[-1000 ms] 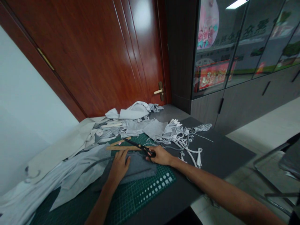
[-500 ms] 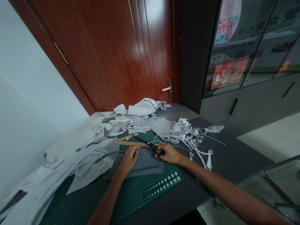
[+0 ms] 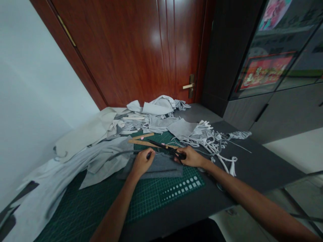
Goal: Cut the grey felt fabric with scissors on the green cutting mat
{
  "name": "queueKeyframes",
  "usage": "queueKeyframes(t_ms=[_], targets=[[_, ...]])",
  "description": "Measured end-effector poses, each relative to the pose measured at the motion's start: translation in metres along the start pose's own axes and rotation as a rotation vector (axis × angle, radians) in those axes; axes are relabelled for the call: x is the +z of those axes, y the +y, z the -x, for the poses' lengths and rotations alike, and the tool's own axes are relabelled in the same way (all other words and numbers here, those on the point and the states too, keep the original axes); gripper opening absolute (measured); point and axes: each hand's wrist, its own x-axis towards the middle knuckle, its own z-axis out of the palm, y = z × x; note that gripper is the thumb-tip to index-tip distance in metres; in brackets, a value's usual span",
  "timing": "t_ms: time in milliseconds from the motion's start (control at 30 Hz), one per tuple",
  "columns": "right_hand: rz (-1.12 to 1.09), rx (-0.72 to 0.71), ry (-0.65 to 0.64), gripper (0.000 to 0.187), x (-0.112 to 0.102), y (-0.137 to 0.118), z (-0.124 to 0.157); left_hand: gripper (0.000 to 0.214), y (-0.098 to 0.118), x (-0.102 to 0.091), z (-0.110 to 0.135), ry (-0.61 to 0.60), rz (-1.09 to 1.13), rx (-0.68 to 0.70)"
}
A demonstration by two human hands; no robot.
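Scissors (image 3: 165, 145): one pair, black, their blades pointing left, just above the top edge of the grey cloth piece (image 3: 165, 166).

Right hand (image 3: 193, 157): closed firmly around the scissor handles, with the wrist low over the table.

Left hand (image 3: 142, 163): fingers curled, resting on the cloth beside the blades. Whether it is pinching the cloth or holding something small and dark at the fingertips, I cannot tell.

Cloth: one grey piece lies flat on the green cutting mat (image 3: 161, 198), under and between both hands.

Risks: the blade tips sit close to the left fingers, so a slip of the scissors could nick them. If the cloth slides on the mat, any cut line could wander. The wooden ruler (image 3: 137, 142) lies right by the blades and could catch them if they drop.

Counts: two hands, one pair of scissors, one ruler, one further wooden strip (image 3: 146, 135), one mat, and one door handle (image 3: 188, 86). The cloth scraps (image 3: 158, 121) are too heaped to count, and the white cords (image 3: 209, 141) too tangled.

Surroundings: the mat sits on a dark grey table (image 3: 252, 161), in front of a red-brown wooden door (image 3: 126, 50).
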Motion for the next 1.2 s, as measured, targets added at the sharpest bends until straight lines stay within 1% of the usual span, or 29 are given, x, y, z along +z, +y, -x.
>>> queueKeyframes(t_ms=[100,167,233,333,433,567,667,700,767,833,900,1100,1200], targets=[[0.085,-0.003,-0.063,0.017,-0.013,0.003,0.003,0.030,-0.007,0.003,-0.002,0.055,0.060,-0.028],[0.102,0.031,-0.106,0.015,-0.022,0.005,0.007,0.029,-0.011,0.005,-0.004,0.051,0.117,-0.015],[0.128,0.042,-0.131,0.017,-0.030,0.008,0.010,0.032,-0.013,0.005,-0.005,0.050,0.156,-0.016],[0.174,0.044,-0.183,0.013,-0.037,0.008,0.012,0.032,-0.013,0.005,-0.005,0.099,0.220,-0.018],[0.217,0.031,-0.233,0.008,-0.039,0.004,0.012,0.035,-0.014,0.005,-0.002,0.159,0.258,-0.037],[0.265,0.009,-0.260,0.009,-0.039,-0.001,0.012,0.035,-0.016,0.007,-0.001,0.191,0.299,-0.039],[0.282,0.027,-0.267,0.012,-0.042,-0.002,0.013,0.034,-0.017,0.008,-0.001,0.202,0.319,-0.024],[0.278,0.029,-0.288,0.012,-0.043,-0.003,0.014,0.034,-0.018,0.009,-0.001,0.204,0.322,-0.019],[0.272,0.040,-0.312,0.009,-0.046,-0.006,0.015,0.035,-0.020,0.010,-0.002,0.208,0.328,-0.010],[0.288,0.063,-0.350,0.013,-0.048,-0.009,0.017,0.034,-0.022,0.013,-0.002,0.210,0.339,-0.007],[0.315,0.060,-0.358,0.017,-0.050,-0.013,0.018,0.033,-0.025,0.015,-0.002,0.212,0.350,-0.013],[0.299,0.055,-0.401,0.017,-0.050,-0.017,0.021,0.028,-0.027,0.017,-0.003,0.225,0.373,-0.016],[0.332,0.085,-0.407,0.013,-0.051,-0.016,0.021,0.028,-0.027,0.017,-0.003,0.224,0.372,-0.012]])
